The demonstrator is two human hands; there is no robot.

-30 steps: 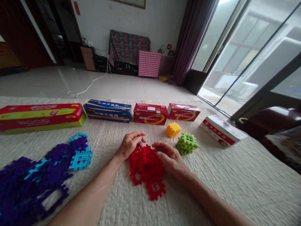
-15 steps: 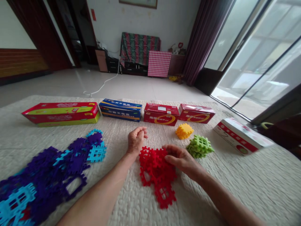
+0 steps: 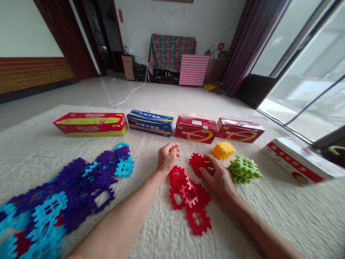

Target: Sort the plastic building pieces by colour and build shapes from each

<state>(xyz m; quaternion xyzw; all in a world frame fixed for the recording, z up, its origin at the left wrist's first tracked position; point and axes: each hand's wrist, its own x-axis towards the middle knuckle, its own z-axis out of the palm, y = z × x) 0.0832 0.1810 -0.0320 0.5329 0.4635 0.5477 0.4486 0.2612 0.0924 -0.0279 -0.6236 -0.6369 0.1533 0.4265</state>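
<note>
My right hand (image 3: pixel 219 178) grips a red notched piece (image 3: pixel 198 164) by its right edge, just above the loose red pieces (image 3: pixel 198 219) spread on the pale quilted cover. My left hand (image 3: pixel 169 156) is curled closed at the upper left of those red pieces; whatever its fingers might hold is hidden. Beyond my right hand sit a yellow stack (image 3: pixel 223 150) and a green stack (image 3: pixel 244 168) of similar pieces. Purple pieces (image 3: pixel 78 194) and light blue pieces (image 3: pixel 50 208) lie heaped on the left.
Along the far side of the cover stand a red and green box (image 3: pixel 91 125), a blue box (image 3: pixel 150 123) and two red boxes (image 3: pixel 196 129) (image 3: pixel 240 130). A white and red box (image 3: pixel 302 160) lies at the right. A white cable (image 3: pixel 129 96) runs over the floor.
My right hand has lifted a red piece off the pile, which now shows apart from the others. The view has turned slightly left, so everything sits further right. My left hand stays curled.
</note>
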